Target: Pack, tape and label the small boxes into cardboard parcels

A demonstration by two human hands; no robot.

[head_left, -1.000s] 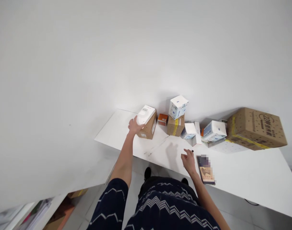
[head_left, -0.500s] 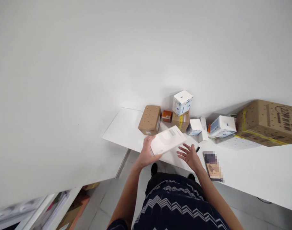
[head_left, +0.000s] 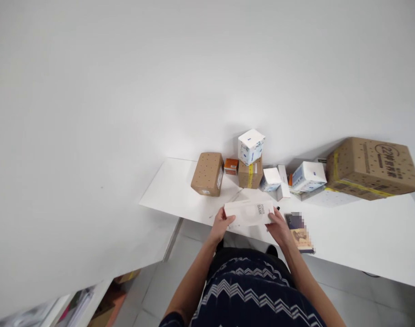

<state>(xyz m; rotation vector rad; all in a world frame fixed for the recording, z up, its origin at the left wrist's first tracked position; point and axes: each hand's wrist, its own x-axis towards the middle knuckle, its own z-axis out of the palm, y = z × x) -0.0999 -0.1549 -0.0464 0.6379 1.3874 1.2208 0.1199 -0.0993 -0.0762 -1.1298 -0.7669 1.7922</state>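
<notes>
A flat white power bank box is held level over the front part of the table, with "POWER BANK" printed near its right end. My left hand grips its left end, thumb on top. At the right end, my right hand is closed on it too, fingers partly hidden. Just right of that hand lies a dark booklet-like item, partly pixelated. Behind the power bank box stand a brown carton and a small orange box.
On the white table, a white patterned box sits on a taped brown carton. Farther right are a small white box, a narrow white box, another white box and a large brown carton. A wall rises behind.
My right hand has closed on the right end of the power bank box, where it was open and apart before. The box has turned level and come nearer my body.
</notes>
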